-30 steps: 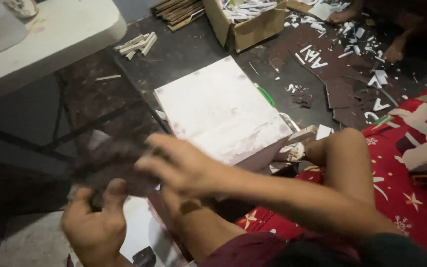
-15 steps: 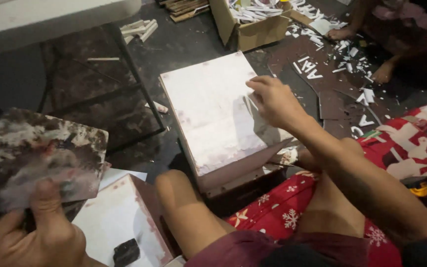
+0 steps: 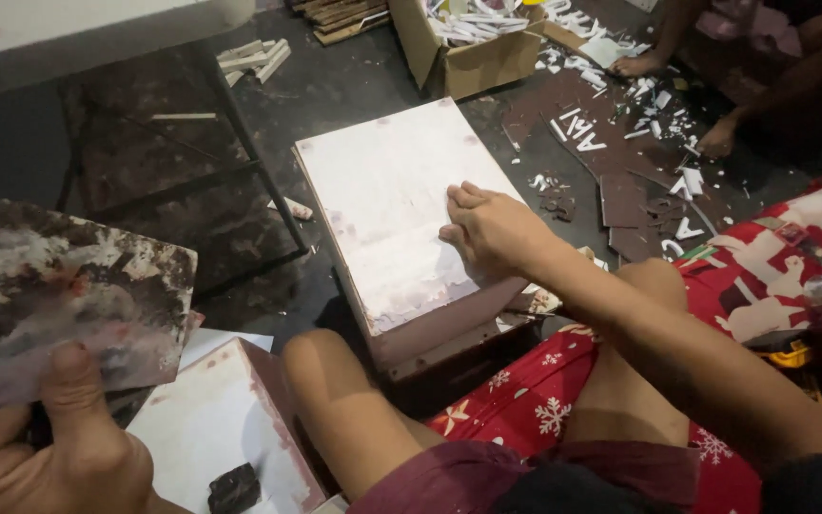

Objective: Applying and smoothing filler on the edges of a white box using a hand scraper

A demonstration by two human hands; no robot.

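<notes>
My left hand pinches the stained board; right hand, fingers flat, rests on white block. Loose pinch could drop board.

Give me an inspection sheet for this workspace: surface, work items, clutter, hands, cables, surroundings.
Surface: dark floor, stained and scuffed.
Work items: white slab block lying flat in front of the knees; stained dark board held up at the left; second white block below it.
Clutter: white and brown offcuts scattered on the floor; small dark chunk on the second block.
Hands: left hand grips the board, thumb on its face; right hand rests flat on the slab.
Cables: nothing seen.
Surroundings: cardboard box of scraps, white table with metal legs, another person's feet, red patterned cloth.
</notes>
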